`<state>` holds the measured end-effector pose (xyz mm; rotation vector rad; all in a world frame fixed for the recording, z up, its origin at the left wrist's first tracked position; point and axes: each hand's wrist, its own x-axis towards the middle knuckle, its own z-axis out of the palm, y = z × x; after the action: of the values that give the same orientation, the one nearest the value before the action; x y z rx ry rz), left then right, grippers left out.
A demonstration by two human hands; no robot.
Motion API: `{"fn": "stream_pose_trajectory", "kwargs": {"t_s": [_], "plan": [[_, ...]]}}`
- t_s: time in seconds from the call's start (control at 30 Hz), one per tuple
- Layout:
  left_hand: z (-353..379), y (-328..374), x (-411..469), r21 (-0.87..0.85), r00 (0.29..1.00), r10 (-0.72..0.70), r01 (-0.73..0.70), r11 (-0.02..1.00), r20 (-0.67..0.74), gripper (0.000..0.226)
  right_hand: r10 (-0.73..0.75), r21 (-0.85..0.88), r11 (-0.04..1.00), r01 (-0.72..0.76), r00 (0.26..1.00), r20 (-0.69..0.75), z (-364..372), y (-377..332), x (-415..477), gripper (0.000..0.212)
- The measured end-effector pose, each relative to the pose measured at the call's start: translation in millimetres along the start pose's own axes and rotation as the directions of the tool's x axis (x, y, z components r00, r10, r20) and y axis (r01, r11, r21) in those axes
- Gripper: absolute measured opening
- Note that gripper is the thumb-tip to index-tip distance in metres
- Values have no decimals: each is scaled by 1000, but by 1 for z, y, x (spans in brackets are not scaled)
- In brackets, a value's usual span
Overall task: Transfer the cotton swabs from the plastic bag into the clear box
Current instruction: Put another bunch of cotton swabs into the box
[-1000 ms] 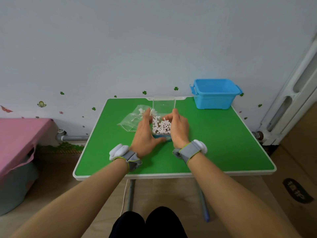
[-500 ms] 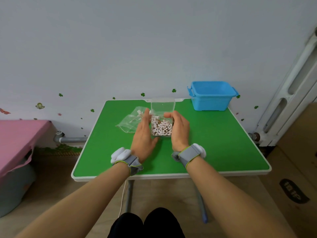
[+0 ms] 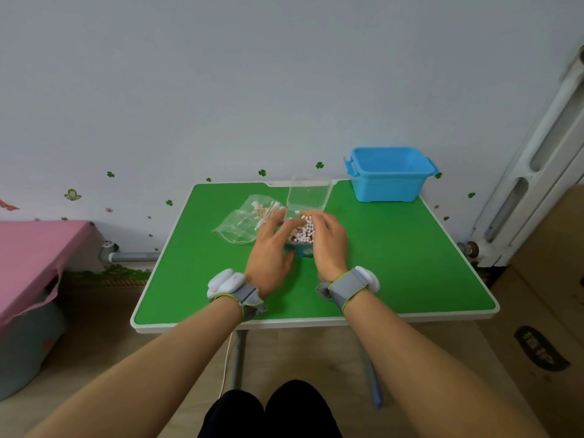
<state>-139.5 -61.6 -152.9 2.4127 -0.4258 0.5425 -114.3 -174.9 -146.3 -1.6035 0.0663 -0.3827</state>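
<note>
Left hand [image 3: 271, 249] blurred, right hand [image 3: 328, 241] curled over clear box [image 3: 308, 199], grips unclear

— What carries everything?
— A green table [image 3: 395, 263] with a pale rim, standing on metal legs.

— What sits right at the grip?
— The clear box [image 3: 300, 248] stands on the green top. The left hand [image 3: 268, 251] has straight fingers along one side of it, and the right hand [image 3: 328, 245] curls over the other. Its lid is tipped up on the far side (white-tipped cotton swabs [image 3: 305, 232] stand packed inside).

— And left of the grip?
— The plastic bag [image 3: 243, 221] lies flat just beside the box, near the left fingertips, with some swabs in it.

— Anything further out?
— A blue bin [image 3: 392, 175] sits well beyond the grip to its right, at the table's far corner.
</note>
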Motion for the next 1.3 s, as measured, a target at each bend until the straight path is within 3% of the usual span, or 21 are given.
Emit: {"fn": "stream_pose_trajectory", "kwargs": {"t_s": [0.17, 0.37, 0.53, 0.67, 0.87, 1.13, 1.3], "plan": [[-1, 4, 0, -50, 1000, 13, -15, 999, -28, 69, 40, 20, 999, -39, 999, -21, 0, -1, 0, 24], [-2, 3, -2, -31, 1000, -5, 4, 1000, -18, 52, 36, 43, 998, -34, 998, -44, 1, -5, -3, 23], [-6, 4, -2, -25, 1000, -17, 17, 1000, -13, 58, 14, -17, 1000, -14, 1000, -18, 3, -5, -5, 24], [-5, 3, -1, 96, 999, -35, 34, 995, 6, 59, -5, -59, 998, 3, 999, -34, 6, -5, -7, 28], [-2, 6, 6, 276, 992, -121, 108, 955, 33, 40, -108, -88, 991, 105, 994, -26, 10, -6, -16, 29], [-7, 7, 5, 174, 987, -145, 132, 976, 64, 42, -111, -132, 985, 108, 994, -16, 10, -5, -17, 31], [-11, 8, 3, 146, 992, -110, 100, 984, 63, 46, -115, -192, 973, 125, 991, 65, 8, -8, -17, 32]]}}
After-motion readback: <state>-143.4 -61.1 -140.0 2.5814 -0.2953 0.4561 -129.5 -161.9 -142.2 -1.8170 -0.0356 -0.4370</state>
